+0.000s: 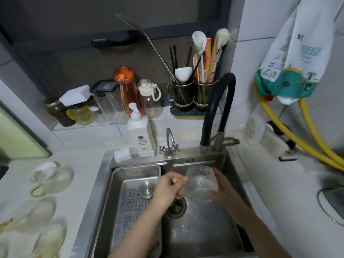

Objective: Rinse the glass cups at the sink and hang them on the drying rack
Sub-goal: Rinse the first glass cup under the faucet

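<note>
Glass cup (202, 183) between both hands' fingers (216, 175)

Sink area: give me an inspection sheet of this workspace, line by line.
Surface: steel sink with a perforated tray in its left half, set in a white counter.
Job's things: one glass cup held over the drain; more cups on the counter at left.
Clutter: soap bottle, jars, drink bottles, utensil holders.
Hands: left hand grips the cup's handle; right hand cups its side.
Cables: yellow hoses at right.
Surroundings: black tap, tiled wall, hanging bag.
</note>
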